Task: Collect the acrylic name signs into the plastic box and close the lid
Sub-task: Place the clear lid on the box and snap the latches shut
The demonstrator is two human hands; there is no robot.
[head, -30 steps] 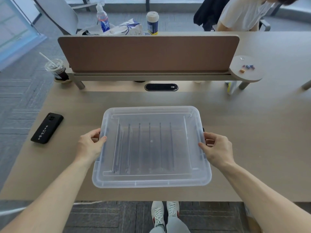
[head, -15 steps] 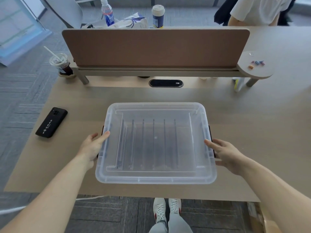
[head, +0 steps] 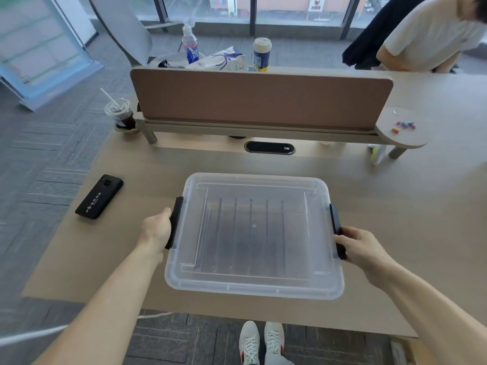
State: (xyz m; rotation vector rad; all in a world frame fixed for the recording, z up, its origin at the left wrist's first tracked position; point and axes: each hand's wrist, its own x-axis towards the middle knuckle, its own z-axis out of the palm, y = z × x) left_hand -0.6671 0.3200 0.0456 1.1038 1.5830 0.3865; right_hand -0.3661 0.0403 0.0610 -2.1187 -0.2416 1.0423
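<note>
A clear plastic box [head: 254, 287] sits near the front edge of the wooden table, its translucent lid [head: 253, 185] lying on top. Through the lid I see several acrylic name signs [head: 250, 233] standing on edge in a row inside. My left hand [head: 155, 230] grips the black latch [head: 176, 219] on the box's left side. On the opposite side, my right hand [head: 361, 246] holds the other black latch [head: 335, 222]. Both latches stick outward from the lid's rim.
A black phone [head: 99, 196] lies left of the box. An iced drink with a straw [head: 120, 115] stands at the back left beside the brown divider panel [head: 261, 97]. Small coloured pieces [head: 404, 125] lie on a round shelf at right. A person sits beyond the divider.
My hands have shifted from resting on the lid's side edges to gripping the black latches, which now stand out from both sides. The view has tilted upward.
</note>
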